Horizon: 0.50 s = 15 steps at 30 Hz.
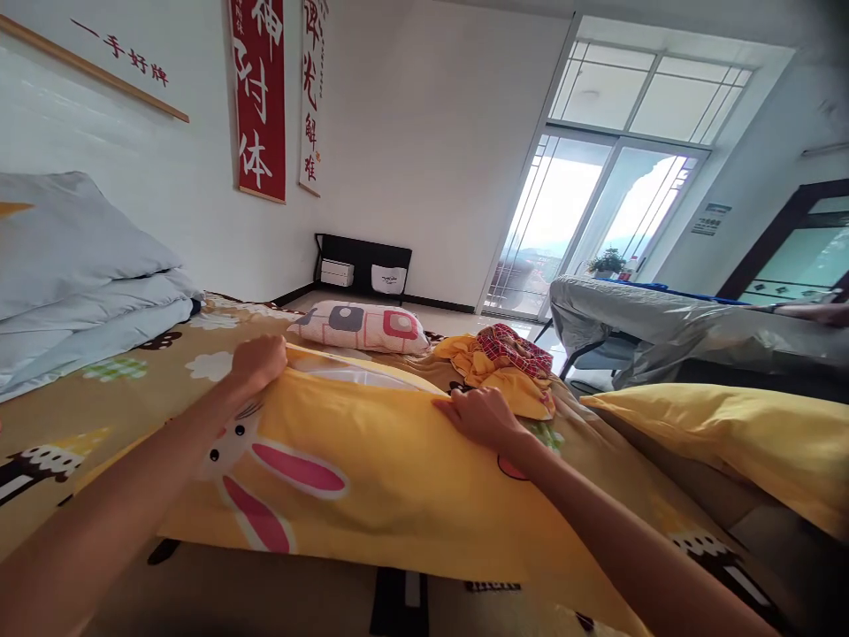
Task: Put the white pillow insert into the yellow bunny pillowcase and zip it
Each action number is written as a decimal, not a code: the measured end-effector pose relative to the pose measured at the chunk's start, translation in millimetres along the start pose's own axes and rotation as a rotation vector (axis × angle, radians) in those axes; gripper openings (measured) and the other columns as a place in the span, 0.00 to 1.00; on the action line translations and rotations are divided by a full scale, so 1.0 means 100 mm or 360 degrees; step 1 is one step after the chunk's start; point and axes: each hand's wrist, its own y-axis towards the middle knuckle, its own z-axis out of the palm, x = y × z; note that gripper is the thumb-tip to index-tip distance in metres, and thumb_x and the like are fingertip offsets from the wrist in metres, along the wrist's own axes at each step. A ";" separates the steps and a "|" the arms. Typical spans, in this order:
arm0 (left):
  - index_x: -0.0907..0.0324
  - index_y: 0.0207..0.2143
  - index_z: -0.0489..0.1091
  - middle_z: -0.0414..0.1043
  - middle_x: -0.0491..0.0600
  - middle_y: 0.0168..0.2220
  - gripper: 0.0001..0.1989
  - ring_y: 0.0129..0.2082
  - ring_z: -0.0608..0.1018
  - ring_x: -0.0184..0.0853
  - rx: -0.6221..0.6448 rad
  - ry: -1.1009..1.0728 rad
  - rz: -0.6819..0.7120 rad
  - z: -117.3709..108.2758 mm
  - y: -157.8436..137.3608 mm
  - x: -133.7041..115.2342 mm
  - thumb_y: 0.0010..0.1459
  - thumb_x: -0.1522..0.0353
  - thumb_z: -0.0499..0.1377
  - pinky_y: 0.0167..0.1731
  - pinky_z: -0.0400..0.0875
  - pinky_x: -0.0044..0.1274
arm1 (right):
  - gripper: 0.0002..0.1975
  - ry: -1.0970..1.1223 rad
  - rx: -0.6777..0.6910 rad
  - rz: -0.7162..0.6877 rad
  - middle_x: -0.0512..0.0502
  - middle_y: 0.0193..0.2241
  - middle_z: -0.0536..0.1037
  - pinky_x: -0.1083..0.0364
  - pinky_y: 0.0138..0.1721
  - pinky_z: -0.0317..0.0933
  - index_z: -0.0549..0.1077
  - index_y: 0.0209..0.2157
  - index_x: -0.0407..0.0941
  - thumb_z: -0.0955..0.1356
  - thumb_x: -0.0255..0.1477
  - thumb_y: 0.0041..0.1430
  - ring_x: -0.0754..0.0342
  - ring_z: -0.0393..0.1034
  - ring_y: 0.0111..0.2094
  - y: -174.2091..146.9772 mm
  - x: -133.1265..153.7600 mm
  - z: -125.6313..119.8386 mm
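Note:
A yellow pillowcase (411, 478) with a white rabbit print is stretched out flat between my two hands, above the patterned bed cover. My left hand (260, 363) is closed on its far left corner. At the far right corner, the fingers of my right hand (481, 414) pinch the fabric. Along the far edge, between the hands, a pale printed inner side shows. Just beyond the pillowcase lies a pink pillow (358, 326) with grey and red squares. A crumpled heap of yellow cloth (523, 389) with a red plaid piece (514, 349) sits past my right hand.
Grey-white folded bedding (80, 265) is stacked at the left by the wall. On the right rests a yellow pillow (743, 425); behind it stands a table (663, 310) under a clear plastic cover, with a chair (587, 354). A black rack (362, 261) stands by the far wall.

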 end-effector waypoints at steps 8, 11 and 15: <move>0.72 0.44 0.68 0.72 0.65 0.38 0.21 0.42 0.75 0.51 -0.0487 0.0186 -0.0011 -0.89 -0.04 -0.09 0.63 0.69 0.40 0.40 0.67 0.38 | 0.28 -0.0069 -0.0700 0.0125 0.45 0.21 0.78 0.56 0.27 0.44 0.75 0.23 0.44 0.56 0.44 0.67 0.54 0.70 0.24 0.25 -0.09 -0.48; 0.68 0.44 0.69 0.73 0.62 0.37 0.20 0.38 0.75 0.46 -0.0336 0.0133 -0.0120 -0.98 -0.05 -0.05 0.62 0.66 0.42 0.37 0.67 0.33 | 0.25 -0.0108 -0.0791 0.0072 0.44 0.19 0.77 0.56 0.27 0.43 0.73 0.22 0.42 0.59 0.40 0.67 0.56 0.67 0.21 0.42 -0.15 -0.49; 0.65 0.44 0.68 0.72 0.58 0.31 0.24 0.33 0.74 0.46 -0.0820 0.0126 -0.0365 -1.04 -0.17 -0.04 0.63 0.63 0.37 0.32 0.66 0.29 | 0.27 0.0021 -0.1256 0.0297 0.45 0.18 0.75 0.56 0.28 0.44 0.71 0.21 0.42 0.55 0.37 0.70 0.57 0.66 0.21 0.51 -0.13 -0.51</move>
